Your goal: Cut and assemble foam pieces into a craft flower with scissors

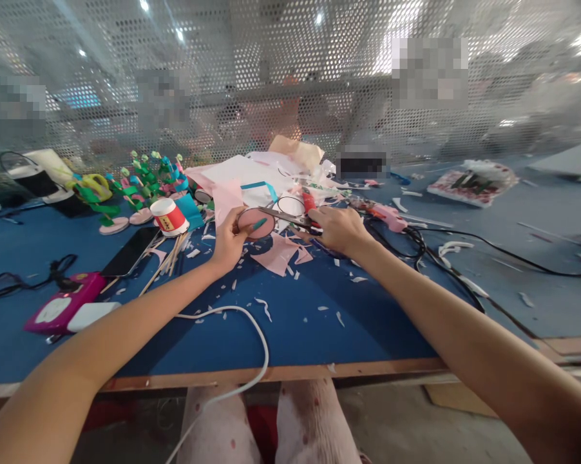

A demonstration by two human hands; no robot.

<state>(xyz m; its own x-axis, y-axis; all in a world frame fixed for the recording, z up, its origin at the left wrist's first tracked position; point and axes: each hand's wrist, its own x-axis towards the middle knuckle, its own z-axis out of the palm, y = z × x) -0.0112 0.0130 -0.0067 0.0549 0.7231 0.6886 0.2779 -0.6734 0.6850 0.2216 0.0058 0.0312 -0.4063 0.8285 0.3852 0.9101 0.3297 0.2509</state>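
We hold scissors (293,220) at a pink disc (254,222) above the blue table (319,341).
Our left hand (230,241) pinches the disc, our right hand (339,227) grips the scissors; pink scraps (279,255) lie below.

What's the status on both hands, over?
Left hand gripping round pink disc. Right hand holding metal scissors, blades at disc's edge. Loose pink paper scraps close by on blue tabletop.

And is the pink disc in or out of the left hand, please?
In: the left hand grips the pink disc, thumb across its face.
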